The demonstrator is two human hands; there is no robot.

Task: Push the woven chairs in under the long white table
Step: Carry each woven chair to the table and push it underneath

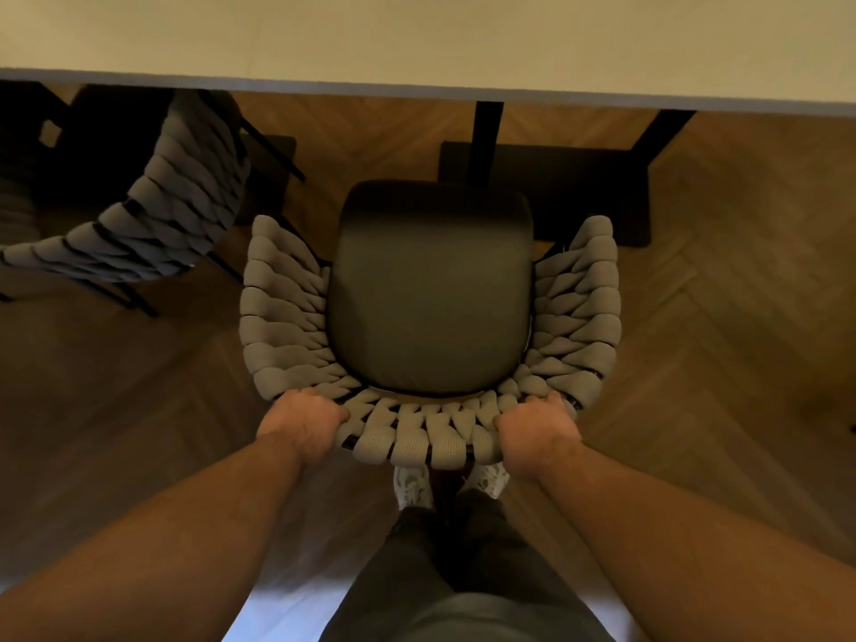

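Observation:
A woven chair [431,298] with a grey braided back and a dark seat cushion stands right below me, facing the long white table [417,39]. Its seat lies short of the table's near edge. My left hand [301,421] grips the top of the woven backrest on its left side. My right hand [537,430] grips the same backrest on its right side. Both sets of fingers curl over the rim. A second woven chair [153,215] stands at the left, turned at an angle, partly under the table.
A black table leg [486,141] on a flat dark base [579,192] stands just beyond the chair's seat. Another dark leg [667,132] slants at the right. Herringbone wood floor [718,340] spreads on both sides. My shoes [412,486] are behind the chair.

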